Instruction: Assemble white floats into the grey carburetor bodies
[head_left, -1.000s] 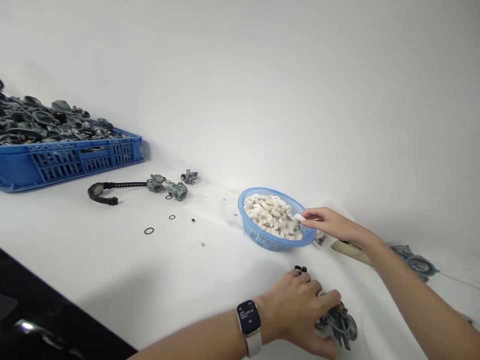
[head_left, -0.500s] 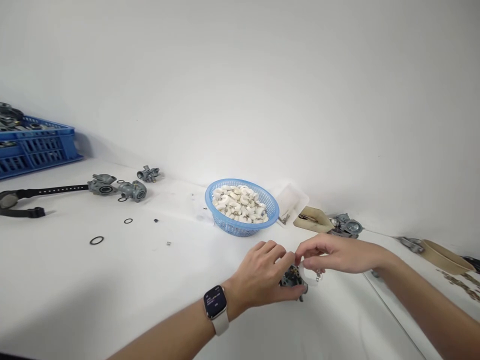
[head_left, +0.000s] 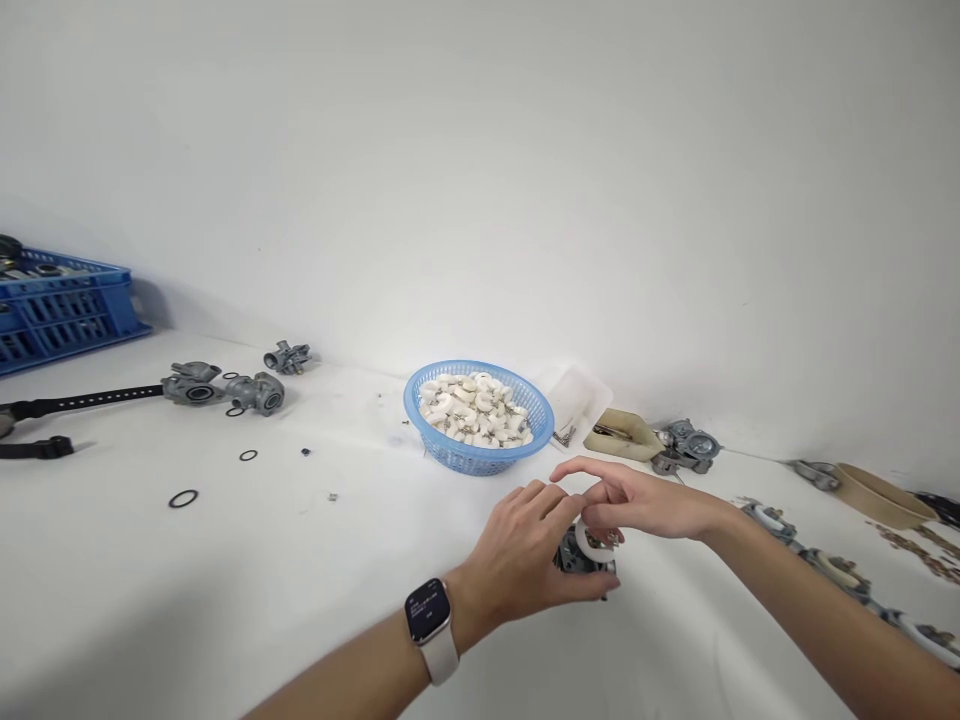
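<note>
Since half a second ago the right hand [head_left: 637,505] has lowered its white float [head_left: 592,549] onto the grey carburetor body [head_left: 581,563], pinching it with the index finger now stretched out. The left hand [head_left: 525,548] is curled shut around that carburetor body, just under the right hand and close to the white surface [head_left: 300,570]. Beyond stands a blue basket [head_left: 466,461] of floats, with a blue crate [head_left: 60,312] far left by the white wall [head_left: 480,150].

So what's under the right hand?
Under the right hand, a white piece sits on a grey metal part gripped by the left hand. Hands hide most of that part.
</note>
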